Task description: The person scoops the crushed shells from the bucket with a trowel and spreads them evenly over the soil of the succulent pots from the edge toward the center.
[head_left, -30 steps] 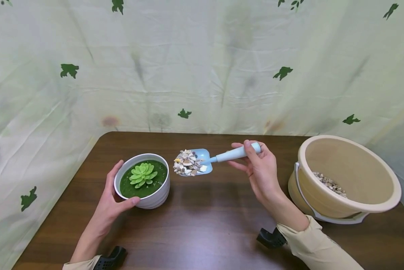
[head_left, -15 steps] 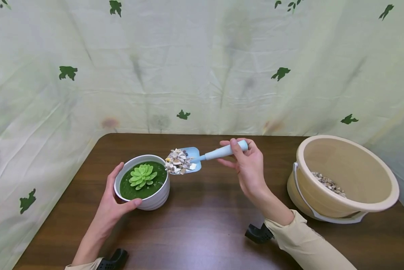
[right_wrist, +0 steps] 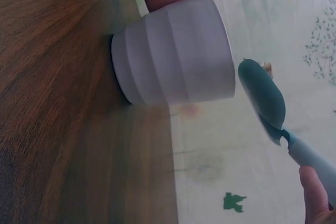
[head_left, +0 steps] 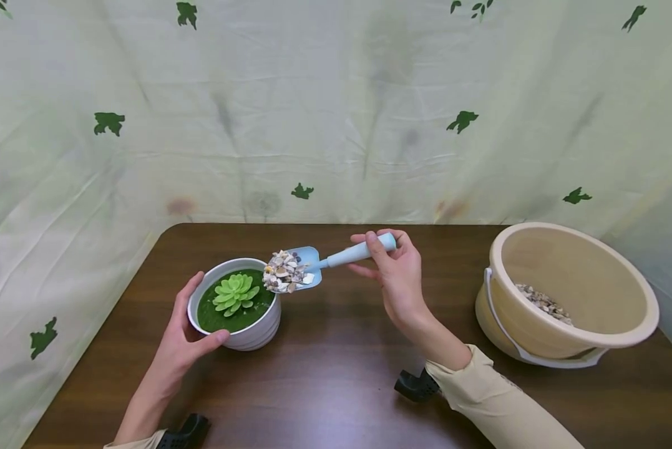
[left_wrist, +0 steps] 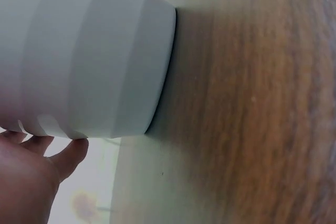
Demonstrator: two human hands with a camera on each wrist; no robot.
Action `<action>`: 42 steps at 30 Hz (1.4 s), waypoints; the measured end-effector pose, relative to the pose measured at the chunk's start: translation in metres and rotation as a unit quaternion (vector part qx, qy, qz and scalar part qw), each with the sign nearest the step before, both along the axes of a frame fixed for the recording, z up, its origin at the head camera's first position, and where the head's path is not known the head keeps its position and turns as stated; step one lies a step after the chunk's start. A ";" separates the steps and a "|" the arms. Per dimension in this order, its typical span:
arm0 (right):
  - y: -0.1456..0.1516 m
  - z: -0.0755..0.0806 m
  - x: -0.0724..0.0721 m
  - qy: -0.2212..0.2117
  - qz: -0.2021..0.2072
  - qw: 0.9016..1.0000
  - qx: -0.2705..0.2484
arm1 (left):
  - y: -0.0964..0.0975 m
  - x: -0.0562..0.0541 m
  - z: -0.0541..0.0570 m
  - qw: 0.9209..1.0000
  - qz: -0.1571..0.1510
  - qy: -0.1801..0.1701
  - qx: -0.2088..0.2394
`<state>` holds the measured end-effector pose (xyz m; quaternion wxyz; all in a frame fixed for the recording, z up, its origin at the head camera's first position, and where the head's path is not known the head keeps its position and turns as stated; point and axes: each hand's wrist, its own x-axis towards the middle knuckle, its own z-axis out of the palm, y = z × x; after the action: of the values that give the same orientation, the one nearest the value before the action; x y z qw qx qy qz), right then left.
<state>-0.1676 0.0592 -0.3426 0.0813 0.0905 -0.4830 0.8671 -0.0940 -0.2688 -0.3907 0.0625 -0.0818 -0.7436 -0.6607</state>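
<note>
A ribbed white plant pot stands on the wooden table, with green filling and a pale green succulent in its middle. My left hand grips it from the left, thumb on the near rim and fingers round the side. In my right hand is the handle of a light blue trowel, pinched between thumb and fingers. Its scoop carries a heap of mixed pebbles or shell bits and overlaps the pot's right rim. From the right wrist view, the scoop sits just above rim level.
A beige bucket with a grey carry handle stands at the table's right, more pebbles at its bottom. Behind the brown table hangs a pale curtain with leaf prints.
My right hand has moved left with the loaded trowel, bringing the scoop from beside the pot to over its right rim. My left hand keeps its hold on the pot.
</note>
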 end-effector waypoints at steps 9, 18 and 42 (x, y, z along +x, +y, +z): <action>-0.003 -0.004 0.000 -0.001 -0.003 1.000 0.010 | 0.001 0.001 0.000 1.000 0.001 -0.001 0.010; -0.006 0.000 0.000 0.033 -0.006 0.999 0.022 | 0.002 0.000 0.002 1.000 0.004 0.005 0.008; -0.018 0.014 -0.007 0.083 0.003 0.994 0.073 | 0.003 0.001 0.003 0.999 0.019 -0.017 -0.029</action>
<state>-0.1742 0.0413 -0.3290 0.1119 0.1687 -0.5365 0.8193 -0.0930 -0.2656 -0.3875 0.0595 -0.0584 -0.7650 -0.6386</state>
